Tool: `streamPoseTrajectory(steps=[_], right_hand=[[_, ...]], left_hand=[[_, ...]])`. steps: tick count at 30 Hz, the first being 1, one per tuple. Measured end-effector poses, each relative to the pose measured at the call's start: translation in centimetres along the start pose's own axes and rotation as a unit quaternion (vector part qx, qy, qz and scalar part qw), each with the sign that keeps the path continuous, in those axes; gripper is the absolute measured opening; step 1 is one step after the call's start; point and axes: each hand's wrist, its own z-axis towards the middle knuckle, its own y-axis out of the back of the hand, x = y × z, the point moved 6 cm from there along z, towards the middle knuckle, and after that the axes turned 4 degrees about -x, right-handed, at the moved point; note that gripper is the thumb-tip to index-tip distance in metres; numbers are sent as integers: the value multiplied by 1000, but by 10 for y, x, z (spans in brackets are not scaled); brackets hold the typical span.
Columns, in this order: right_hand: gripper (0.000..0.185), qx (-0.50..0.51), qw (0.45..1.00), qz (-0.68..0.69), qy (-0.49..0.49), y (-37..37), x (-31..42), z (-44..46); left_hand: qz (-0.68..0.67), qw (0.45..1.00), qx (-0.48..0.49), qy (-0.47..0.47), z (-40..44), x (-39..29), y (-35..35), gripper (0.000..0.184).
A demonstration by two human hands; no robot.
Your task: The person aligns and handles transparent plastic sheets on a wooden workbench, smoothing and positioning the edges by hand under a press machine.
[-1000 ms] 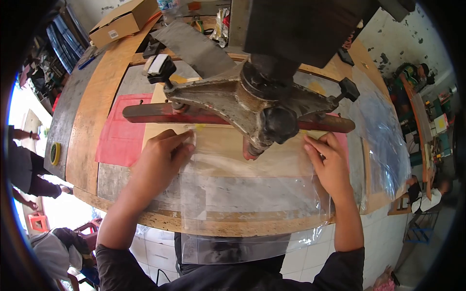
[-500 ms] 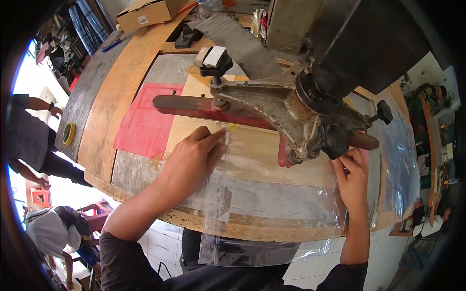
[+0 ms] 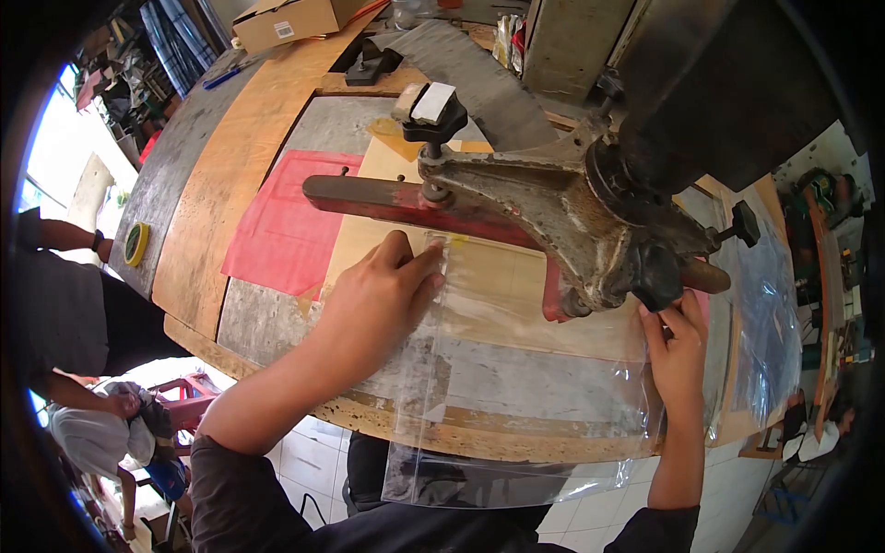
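Observation:
A clear plastic sheet (image 3: pixel 516 396) lies across the worktable and hangs over its front edge. My left hand (image 3: pixel 383 290) pinches the sheet's upper left corner, just below a long red and black bar (image 3: pixel 461 221). At the sheet's upper right, my right hand (image 3: pixel 678 346) is closed on its edge, close under a black knob. The bar belongs to a metal press head (image 3: pixel 553 198), which hangs over the sheet. Beneath the sheet's top part is a cream board (image 3: pixel 355 249), with a red sheet (image 3: pixel 286 221) to its left.
A yellow tape roll (image 3: pixel 135 244) sits at the table's left edge. A cardboard box (image 3: pixel 290 26) is at the back left, and more clear plastic (image 3: pixel 765 323) lies at the right. One person (image 3: pixel 69 304) stands at left; others sit at both sides.
The view has turned, so the press and both hands appear farther right. Both hands keep hold of the sheet's top edge. The person at left has come closer to the table.

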Motion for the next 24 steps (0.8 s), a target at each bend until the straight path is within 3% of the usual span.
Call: streamPoseTrajectory(steps=[7,10,24], right_hand=[[26,-1,1000,2,-5,-1,2,0],[26,-4,1000,-3,6,0,1,0],[28,-9,999,-22,40,1,6,1]], left_hand=[[164,979,-28,-116,-5,-15,-5,29],[188,976,11,-112,-8,-15,-7,28],[203,973,14,-109,-9,-17,-8,34]])
